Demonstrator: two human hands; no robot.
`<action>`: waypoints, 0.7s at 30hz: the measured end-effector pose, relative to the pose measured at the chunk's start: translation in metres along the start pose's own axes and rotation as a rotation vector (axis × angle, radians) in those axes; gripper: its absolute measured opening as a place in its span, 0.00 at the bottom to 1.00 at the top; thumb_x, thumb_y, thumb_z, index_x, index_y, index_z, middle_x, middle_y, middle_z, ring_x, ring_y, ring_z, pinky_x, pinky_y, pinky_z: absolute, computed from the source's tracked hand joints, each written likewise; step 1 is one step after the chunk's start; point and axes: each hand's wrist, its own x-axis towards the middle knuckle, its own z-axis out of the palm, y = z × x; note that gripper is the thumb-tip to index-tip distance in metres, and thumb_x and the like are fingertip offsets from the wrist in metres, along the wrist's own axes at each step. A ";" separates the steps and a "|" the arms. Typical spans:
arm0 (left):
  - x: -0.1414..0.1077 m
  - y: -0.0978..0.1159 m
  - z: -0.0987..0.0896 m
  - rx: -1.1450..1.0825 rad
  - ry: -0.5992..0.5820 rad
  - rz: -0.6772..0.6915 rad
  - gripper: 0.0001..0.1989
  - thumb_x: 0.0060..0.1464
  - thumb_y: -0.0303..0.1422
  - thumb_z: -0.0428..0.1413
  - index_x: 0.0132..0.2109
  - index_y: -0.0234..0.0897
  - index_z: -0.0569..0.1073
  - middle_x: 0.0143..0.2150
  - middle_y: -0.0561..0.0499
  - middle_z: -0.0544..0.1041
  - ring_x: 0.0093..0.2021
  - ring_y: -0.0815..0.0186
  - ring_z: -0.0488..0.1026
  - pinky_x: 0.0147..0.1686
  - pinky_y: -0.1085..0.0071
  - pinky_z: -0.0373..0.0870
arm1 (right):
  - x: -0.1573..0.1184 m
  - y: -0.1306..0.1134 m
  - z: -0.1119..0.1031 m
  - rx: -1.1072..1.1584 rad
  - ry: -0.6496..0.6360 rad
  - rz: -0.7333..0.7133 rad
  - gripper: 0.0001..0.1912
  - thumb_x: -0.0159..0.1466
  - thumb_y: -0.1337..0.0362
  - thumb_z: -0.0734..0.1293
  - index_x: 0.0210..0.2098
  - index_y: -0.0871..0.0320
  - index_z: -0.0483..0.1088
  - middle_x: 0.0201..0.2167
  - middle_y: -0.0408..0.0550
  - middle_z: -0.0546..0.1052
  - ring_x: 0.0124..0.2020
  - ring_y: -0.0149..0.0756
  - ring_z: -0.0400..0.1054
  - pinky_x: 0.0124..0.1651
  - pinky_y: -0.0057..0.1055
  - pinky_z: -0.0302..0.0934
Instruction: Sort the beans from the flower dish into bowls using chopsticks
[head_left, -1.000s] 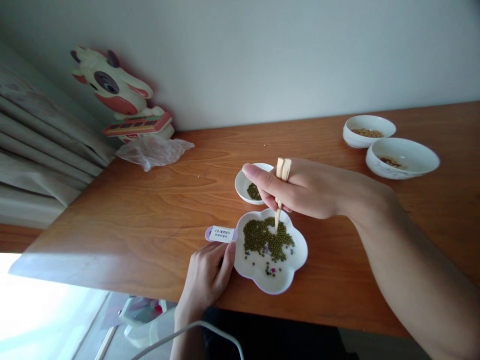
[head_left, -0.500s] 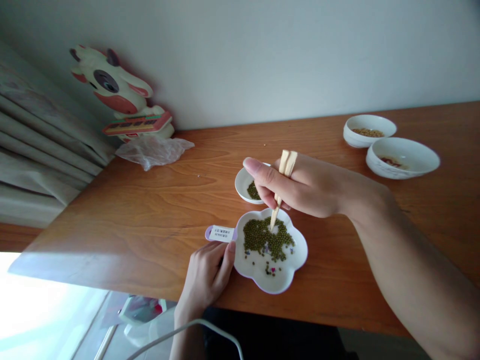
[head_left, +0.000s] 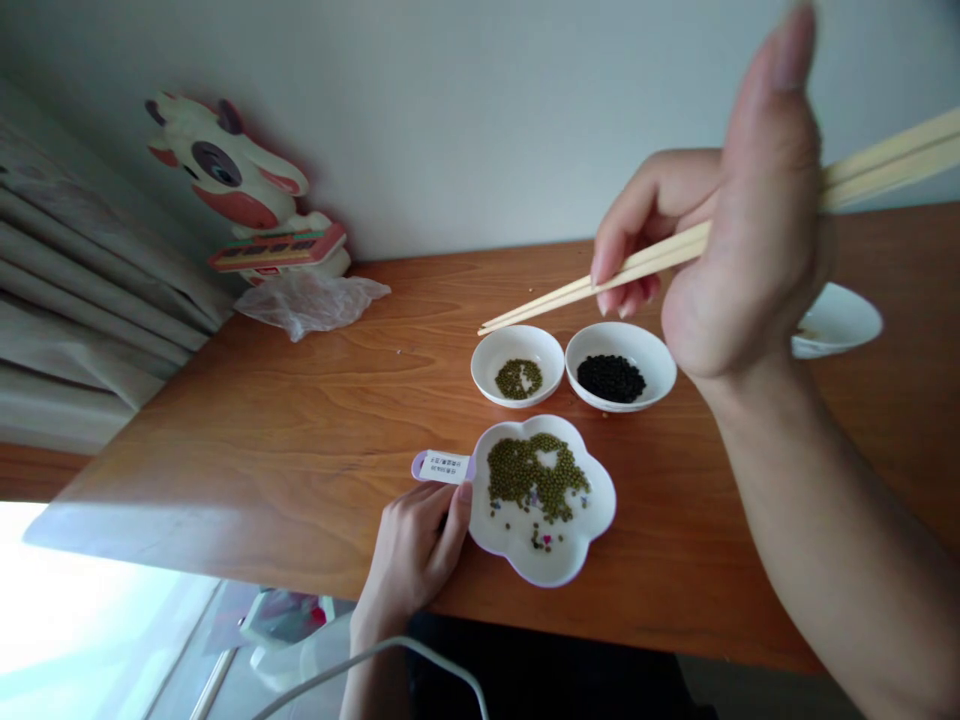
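Note:
My left hand (head_left: 420, 545) grips the edge of a white flower-shaped dish (head_left: 598, 505), thumb on its rim beside the labelled purple handle (head_left: 444, 467). Green mung beans (head_left: 517, 475) lie spread in that dish, mostly toward its far side. Raised at the right, my right hand (head_left: 757, 220) is closed around a pair of wooden chopsticks (head_left: 555, 298). Their tips are together over the far rim of a small white bowl (head_left: 482, 365) holding more mung beans. I see nothing between the tips. Beside it stands a white bowl (head_left: 661, 365) of black beans.
Another white bowl (head_left: 851, 325) is partly hidden behind my right wrist. At the back left a cow toy with a keyboard (head_left: 247, 190) leans by the wall, a crumpled clear plastic bag (head_left: 315, 305) before it. A pale cable (head_left: 405, 643) crosses below the table edge.
My right hand has lifted the chopsticks out of the flower-shaped dish, up and to the right, turning them sideways. The black bean bowl is now uncovered. My left hand stays put.

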 end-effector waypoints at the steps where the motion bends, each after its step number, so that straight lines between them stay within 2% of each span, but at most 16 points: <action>1: 0.000 0.000 0.000 0.000 -0.001 -0.001 0.19 0.72 0.37 0.45 0.30 0.38 0.63 0.29 0.52 0.73 0.29 0.69 0.66 0.34 0.71 0.59 | 0.000 0.001 0.001 0.005 0.008 -0.002 0.39 0.64 0.29 0.55 0.31 0.57 0.77 0.19 0.50 0.74 0.29 0.43 0.72 0.32 0.35 0.64; 4: 0.000 -0.001 0.000 -0.005 -0.001 -0.003 0.19 0.72 0.37 0.45 0.30 0.38 0.63 0.29 0.52 0.72 0.29 0.69 0.65 0.34 0.71 0.59 | -0.001 0.001 0.007 0.020 0.044 -0.009 0.39 0.62 0.28 0.55 0.29 0.57 0.77 0.18 0.50 0.73 0.28 0.42 0.72 0.30 0.36 0.63; 6: 0.000 -0.002 0.001 -0.006 0.000 -0.005 0.20 0.73 0.37 0.45 0.30 0.38 0.63 0.29 0.52 0.72 0.29 0.69 0.65 0.34 0.71 0.58 | -0.004 0.000 0.011 0.046 0.117 -0.018 0.40 0.63 0.28 0.53 0.27 0.56 0.75 0.18 0.50 0.73 0.26 0.41 0.71 0.30 0.36 0.62; 8: -0.001 -0.002 0.001 -0.005 0.000 -0.006 0.20 0.73 0.37 0.45 0.30 0.37 0.63 0.29 0.52 0.72 0.29 0.69 0.65 0.35 0.71 0.58 | -0.007 -0.001 0.016 0.086 0.229 -0.040 0.40 0.66 0.30 0.50 0.24 0.56 0.73 0.17 0.49 0.72 0.24 0.39 0.69 0.29 0.36 0.60; 10: -0.001 -0.002 0.001 -0.003 0.002 -0.006 0.20 0.73 0.37 0.45 0.30 0.37 0.63 0.29 0.52 0.72 0.29 0.69 0.65 0.35 0.71 0.59 | -0.010 -0.003 0.020 0.107 0.256 -0.070 0.40 0.70 0.34 0.48 0.22 0.56 0.71 0.16 0.47 0.71 0.23 0.35 0.68 0.29 0.35 0.59; 11: -0.001 -0.002 0.001 -0.003 0.004 -0.006 0.20 0.73 0.37 0.45 0.30 0.37 0.63 0.29 0.52 0.72 0.30 0.69 0.65 0.35 0.71 0.59 | -0.011 -0.004 0.022 0.100 0.207 -0.085 0.40 0.72 0.37 0.47 0.21 0.56 0.70 0.16 0.46 0.71 0.23 0.34 0.67 0.30 0.34 0.59; 14: -0.001 -0.001 0.001 -0.010 0.003 -0.006 0.20 0.73 0.37 0.45 0.30 0.37 0.63 0.29 0.52 0.72 0.29 0.69 0.65 0.35 0.71 0.59 | -0.014 -0.008 0.028 0.048 -0.080 -0.115 0.38 0.74 0.41 0.48 0.21 0.57 0.70 0.18 0.44 0.71 0.22 0.30 0.66 0.29 0.32 0.57; 16: 0.000 -0.001 0.001 -0.012 -0.004 -0.005 0.20 0.73 0.37 0.45 0.30 0.37 0.64 0.29 0.52 0.72 0.29 0.69 0.65 0.35 0.71 0.59 | -0.015 -0.009 0.031 0.009 -0.211 -0.129 0.38 0.75 0.42 0.47 0.22 0.57 0.69 0.18 0.42 0.71 0.21 0.29 0.63 0.29 0.32 0.56; 21: 0.000 -0.001 0.001 -0.015 0.001 0.001 0.19 0.73 0.37 0.45 0.30 0.37 0.64 0.29 0.52 0.73 0.29 0.70 0.65 0.35 0.71 0.59 | -0.018 -0.005 0.038 -0.056 -0.304 -0.103 0.41 0.74 0.40 0.43 0.24 0.58 0.71 0.18 0.42 0.68 0.21 0.29 0.60 0.30 0.32 0.55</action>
